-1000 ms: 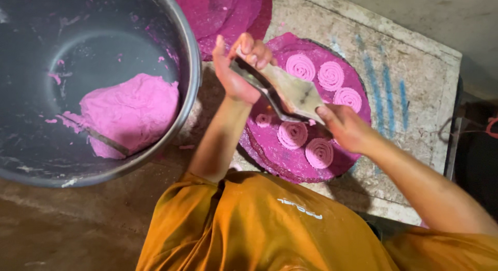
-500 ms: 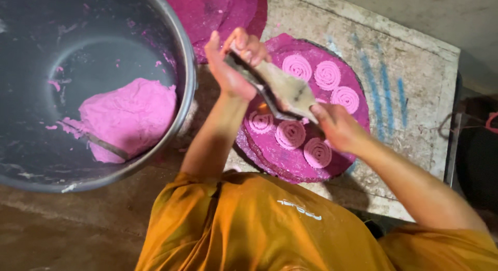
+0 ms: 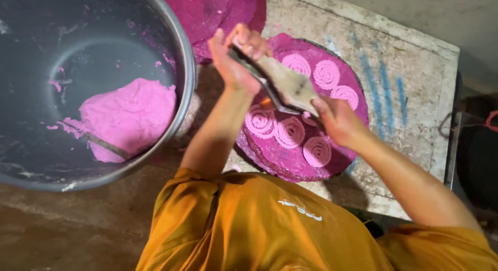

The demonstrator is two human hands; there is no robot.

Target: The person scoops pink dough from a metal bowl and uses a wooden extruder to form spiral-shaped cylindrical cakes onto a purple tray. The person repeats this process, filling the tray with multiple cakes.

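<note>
Clearly, in the head view, both hands are gripping a metal dough press (image 3: 282,84) above a round magenta-covered tray (image 3: 290,170): the left hand (image 3: 236,58) is closing its fingers around the far end of the tool, while the right hand (image 3: 334,120) is wrapping its fingers over the near end, both fully curled on it with nothing else in them. The press is hovering over the middle of the tray, tilted, with its lower side hidden, so whether dough is coming out at this instant cannot be told. Judging from the pink spirals (image 3: 290,132) already lying on the tray, doing this well is a matter of keeping an even squeeze, moving the tool in a steady small circle, and placing each coil just beside its neighbours without overlapping them; a gap seems to be remaining near the tray's lower left part. Six coils are sitting on the tray, three along the far side and three nearer the person. To the left, a large grey metal basin (image 3: 184,58) is holding a lump of pink dough (image 3: 127,118), with smears dotting its wall. Behind the tray, more magenta sheets (image 3: 218,9) are lying on the worn concrete slab (image 3: 415,68), which is carrying blue streaks.
</note>
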